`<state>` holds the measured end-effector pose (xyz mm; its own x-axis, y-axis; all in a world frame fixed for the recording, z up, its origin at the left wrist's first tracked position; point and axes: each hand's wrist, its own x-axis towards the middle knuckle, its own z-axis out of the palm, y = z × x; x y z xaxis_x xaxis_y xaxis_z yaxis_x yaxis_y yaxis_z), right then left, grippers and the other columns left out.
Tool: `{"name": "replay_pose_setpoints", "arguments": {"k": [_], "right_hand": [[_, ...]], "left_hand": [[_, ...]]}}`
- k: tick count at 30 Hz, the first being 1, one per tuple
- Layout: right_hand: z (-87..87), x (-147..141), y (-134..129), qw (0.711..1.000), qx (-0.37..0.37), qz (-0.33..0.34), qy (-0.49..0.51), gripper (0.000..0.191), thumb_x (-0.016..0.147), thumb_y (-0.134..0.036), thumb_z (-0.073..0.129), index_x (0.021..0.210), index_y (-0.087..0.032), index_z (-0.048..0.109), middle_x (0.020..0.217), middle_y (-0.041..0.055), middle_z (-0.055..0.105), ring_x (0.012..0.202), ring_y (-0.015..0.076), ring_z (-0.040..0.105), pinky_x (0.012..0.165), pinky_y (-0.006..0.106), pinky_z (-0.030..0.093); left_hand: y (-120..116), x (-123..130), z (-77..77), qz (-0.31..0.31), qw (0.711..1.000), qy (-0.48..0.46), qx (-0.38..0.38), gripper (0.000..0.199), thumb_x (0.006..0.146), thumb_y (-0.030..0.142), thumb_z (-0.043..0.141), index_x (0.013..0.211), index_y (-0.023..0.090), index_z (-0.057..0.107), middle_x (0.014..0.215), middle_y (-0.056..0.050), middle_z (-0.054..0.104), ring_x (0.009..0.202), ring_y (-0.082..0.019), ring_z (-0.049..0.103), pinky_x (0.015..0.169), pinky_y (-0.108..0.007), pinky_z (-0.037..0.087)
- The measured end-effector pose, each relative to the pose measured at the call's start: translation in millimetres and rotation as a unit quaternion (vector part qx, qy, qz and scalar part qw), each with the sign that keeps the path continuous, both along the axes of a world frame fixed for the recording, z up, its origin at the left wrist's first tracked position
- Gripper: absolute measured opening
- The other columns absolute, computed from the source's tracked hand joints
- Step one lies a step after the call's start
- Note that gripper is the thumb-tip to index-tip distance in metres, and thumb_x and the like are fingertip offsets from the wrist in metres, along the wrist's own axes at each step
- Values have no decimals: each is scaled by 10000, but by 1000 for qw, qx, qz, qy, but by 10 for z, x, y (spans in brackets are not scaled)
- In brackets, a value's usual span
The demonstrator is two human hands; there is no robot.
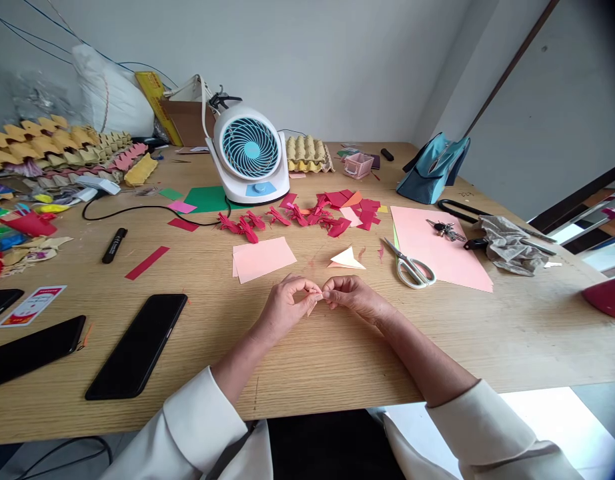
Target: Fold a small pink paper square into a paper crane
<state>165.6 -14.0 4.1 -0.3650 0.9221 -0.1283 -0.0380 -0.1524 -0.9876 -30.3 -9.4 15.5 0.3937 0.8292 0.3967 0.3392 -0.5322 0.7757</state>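
Observation:
My left hand (287,307) and my right hand (356,298) meet above the front middle of the table, fingertips pinched together. Between them is a small folded piece of pale pink paper (311,311), mostly hidden by the fingers. Just beyond my right hand lies a folded cream paper piece (346,259). Two overlapping pink paper sheets (265,259) lie flat past my left hand. White-handled scissors (411,267) rest to the right, their blades partly spread. Behind these runs a row of twisted red paper pieces (247,225).
A white fan (251,150) stands at the back. Large pink sheets (442,250) with keys (446,231) lie right, near a blue bag (433,170). On the left are a phone (137,347), a black marker (115,245) and stacked egg trays (52,150).

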Motion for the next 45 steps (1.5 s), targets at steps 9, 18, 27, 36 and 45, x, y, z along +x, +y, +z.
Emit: {"name": "replay_pose_setpoints", "arguments": {"k": [9,18,27,36,45], "right_hand": [[12,-37,-12,1000,8,-2,-5,441,644,-560,826,725,-154,671,649,-20,572,593,100,482,602,252,370],[20,-55,-16,1000,5,-1,22,422,673,-549,810,738,-159,664,647,-26,560,586,99,481,602,253,364],[66,-57,-39,1000,0,1,5,435,678,-554,803,751,-146,672,649,-24,552,587,98,473,602,255,356],[64,-55,-34,1000,1,6,-18,454,641,-572,813,715,-149,667,601,-36,524,573,95,451,590,252,352],[39,-39,-31,998,-60,0,33,417,596,-505,868,710,-151,679,612,-35,548,551,81,473,560,228,394]], "left_hand": [[38,-10,-27,-14,999,-6,-51,107,853,257,638,780,181,657,685,5,674,686,-145,620,723,-272,469],[33,15,-44,-21,996,-45,-81,122,872,270,613,788,183,628,627,39,610,593,-110,569,676,-247,461],[91,-17,-139,-45,987,-99,-115,172,850,329,681,791,168,679,754,-20,667,686,-135,613,695,-265,497],[83,-9,-85,-46,992,-88,-79,96,826,261,710,777,181,730,739,-9,639,678,-127,609,678,-254,493],[67,-20,-63,-29,997,-65,-4,81,847,251,702,802,192,735,760,-22,642,744,-149,626,704,-270,506]]}}
